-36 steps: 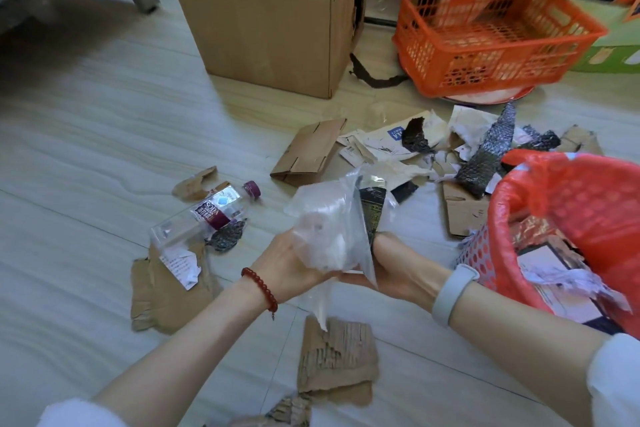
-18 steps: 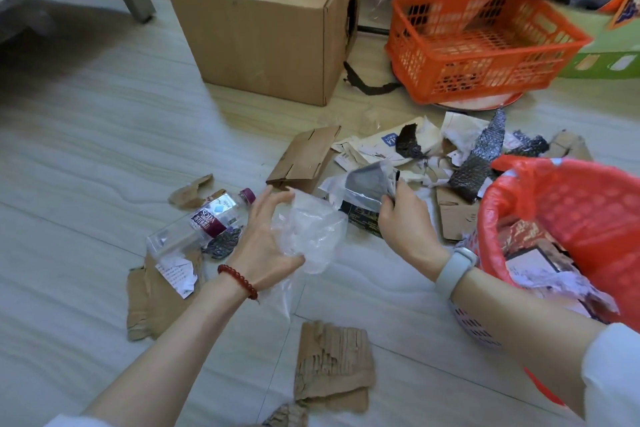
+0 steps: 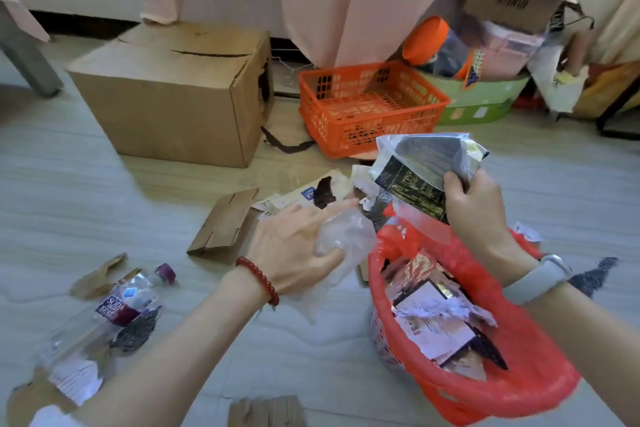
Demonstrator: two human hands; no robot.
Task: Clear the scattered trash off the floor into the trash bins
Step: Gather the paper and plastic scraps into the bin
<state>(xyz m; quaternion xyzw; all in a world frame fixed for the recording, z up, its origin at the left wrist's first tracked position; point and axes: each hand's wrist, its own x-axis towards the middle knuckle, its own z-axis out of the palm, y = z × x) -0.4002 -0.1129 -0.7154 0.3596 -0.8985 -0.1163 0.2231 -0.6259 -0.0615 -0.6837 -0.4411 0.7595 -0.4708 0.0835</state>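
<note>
- Right hand (image 3: 474, 208) held over the red-lined trash bin (image 3: 540, 381), at about 4 o'clock in the view; fingers pinching the silvery foil packet (image 3: 429, 163) by one lower corner, the packet raised above the bin's far rim.
- Left hand (image 3: 294, 246) just beside the bin's 9 o'clock side, fingers curled round a crumpled clear plastic bag (image 3: 346, 239), index finger stretched out along the top.
- Best to lower the packet well inside the liner before loosening the pinch; light foil likely to flutter and land back on the floor (image 3: 86, 191).
- Plastic bag better squeezed smaller first, then pushed down onto the paper scraps already inside; loose film likely to spring open and creep over the rim.
- Liner edge bunched at the near side: worth keeping clear of it, so nothing drags the liner in.
- Still waiting on the floor, by the look of it: plastic bottle (image 3: 131, 302) at 8 o'clock, folded cardboard piece (image 3: 225, 225) at centre, torn paper and dark scraps at 12 o'clock from the bin.
- Big cardboard box (image 3: 173, 97) and orange basket (image 3: 367, 104) standing further off at 11 and 12 o'clock; whether either counts as a bin, cannot tell.
</note>
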